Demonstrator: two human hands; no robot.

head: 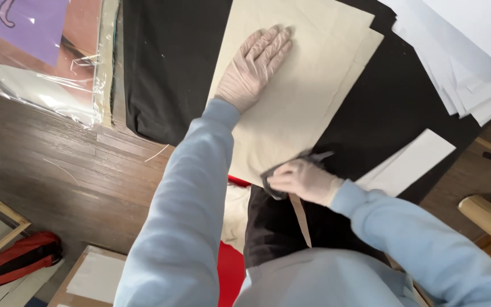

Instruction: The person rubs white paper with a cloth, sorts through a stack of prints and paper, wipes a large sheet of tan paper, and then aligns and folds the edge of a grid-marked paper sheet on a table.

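Note:
A large cream sheet of fabric or paper (308, 91) lies flat on black cloth (171, 62). My left hand (254, 68), in a pale glove, presses flat on the cream sheet with fingers spread. At the sheet's near edge, my right hand (302, 179), also gloved, is closed around a dark-handled tool (313, 156) that looks like scissors. Both arms wear light blue sleeves. A narrow cream strip (300, 219) hangs down below the right hand.
White paper sheets (467, 51) are stacked at the upper right, and a white strip (410, 162) lies on the black cloth. Clear plastic-wrapped items (46, 57) sit at upper left. A wooden floor (58, 170), red bag (21, 256), cardboard box (89, 278) and wooden roll (490, 219) surround.

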